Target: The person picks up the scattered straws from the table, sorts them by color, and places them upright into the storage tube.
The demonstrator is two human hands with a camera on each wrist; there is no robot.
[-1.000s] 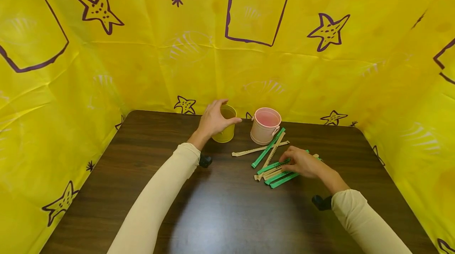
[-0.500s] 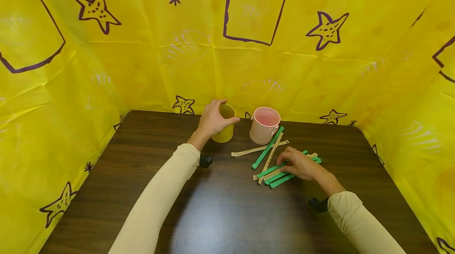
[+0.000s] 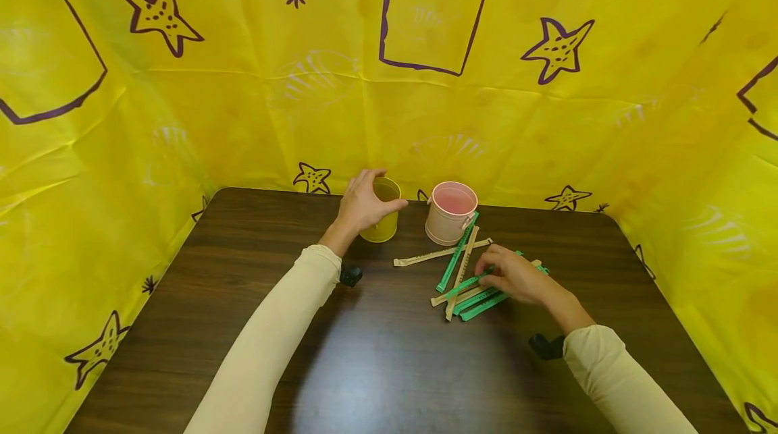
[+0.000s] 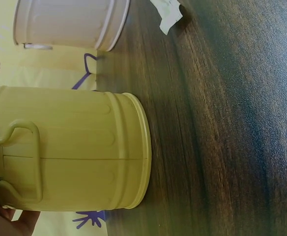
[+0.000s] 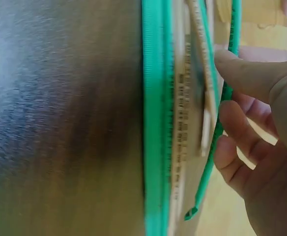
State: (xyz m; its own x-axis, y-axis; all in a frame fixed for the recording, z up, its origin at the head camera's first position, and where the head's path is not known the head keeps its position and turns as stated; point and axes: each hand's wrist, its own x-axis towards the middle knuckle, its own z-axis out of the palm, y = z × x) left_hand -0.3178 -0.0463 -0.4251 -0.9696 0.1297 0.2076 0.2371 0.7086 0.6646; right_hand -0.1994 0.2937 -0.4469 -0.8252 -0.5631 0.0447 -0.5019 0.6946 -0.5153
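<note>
My left hand (image 3: 362,206) holds a small yellow bucket (image 3: 384,226) near its rim, thumb on one side and fingers on the other. In the left wrist view the bucket (image 4: 79,152) stands on the table with its wire handle folded against its side. My right hand (image 3: 513,275) is over a heap of green and tan paper-wrapped straws (image 3: 480,309). A green wrapped straw (image 5: 207,179) is pinched between its thumb and fingers, raised at the edge of the heap in the right wrist view. Part of that straw is hidden behind the fingers.
A pink bucket (image 3: 446,226) stands to the right of the yellow one. Loose straws, among them a tan straw (image 3: 425,258), lie in front of it. Yellow patterned cloth (image 3: 340,117) walls the back and sides of the dark wooden table (image 3: 255,238).
My right hand has risen slightly with the green straw, and some straws beneath it have shifted. My left hand stays on the yellow bucket.
</note>
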